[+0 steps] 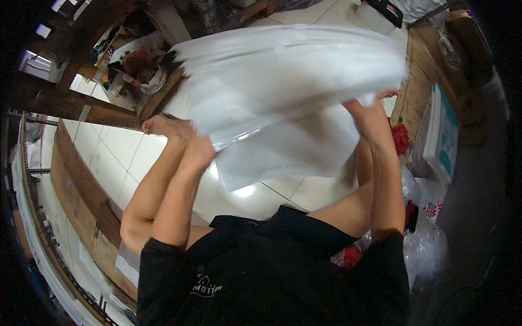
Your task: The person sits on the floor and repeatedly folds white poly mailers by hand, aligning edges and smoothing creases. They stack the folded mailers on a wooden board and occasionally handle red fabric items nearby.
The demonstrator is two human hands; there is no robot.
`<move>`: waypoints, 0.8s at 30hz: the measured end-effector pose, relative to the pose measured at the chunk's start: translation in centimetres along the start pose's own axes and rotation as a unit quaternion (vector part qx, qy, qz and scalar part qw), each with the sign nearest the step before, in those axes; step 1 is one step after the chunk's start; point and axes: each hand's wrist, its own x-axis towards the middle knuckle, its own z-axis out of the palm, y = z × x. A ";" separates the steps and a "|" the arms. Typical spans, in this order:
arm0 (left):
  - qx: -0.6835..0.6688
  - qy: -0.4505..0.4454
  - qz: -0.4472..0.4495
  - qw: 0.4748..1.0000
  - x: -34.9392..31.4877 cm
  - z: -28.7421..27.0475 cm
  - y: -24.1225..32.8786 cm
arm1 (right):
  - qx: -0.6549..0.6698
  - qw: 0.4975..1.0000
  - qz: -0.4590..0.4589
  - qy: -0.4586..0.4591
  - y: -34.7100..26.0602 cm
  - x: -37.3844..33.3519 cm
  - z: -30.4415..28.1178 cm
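A thick stack of white plastic sheets or bags [293, 70] is held up in front of me, smeared by motion. My left hand [200, 153] grips its near left corner, with the fingers mostly hidden by the stack. At the near right edge, my right hand [372, 117] holds the stack between thumb and fingers. Below the stack shows a translucent whitish sheet [288, 155] with faint print; whether it hangs from the stack or lies apart, I cannot tell.
My bare legs are spread over the white tiled floor [111, 155]. A wooden shelf holding a clear jar [152, 79] stands at the far left. On the right are a cardboard panel [421, 70], a blue-and-white flat pack [443, 133] and clear plastic wrap [424, 247]. Brown boards [81, 201] line the left.
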 end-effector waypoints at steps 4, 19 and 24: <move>-0.029 -0.064 -0.183 0.981 7.0 3.0 -6.8 | 0.087 0.940 0.260 -0.204 3.9 4.4 7.0; 0.318 0.037 -0.035 0.947 2.5 5.4 -16.0 | -0.044 0.942 0.303 -0.134 10.3 4.0 18.3; 0.434 -0.163 0.015 0.886 -7.4 5.6 -14.5 | -0.001 0.962 0.268 -0.062 12.7 3.4 19.1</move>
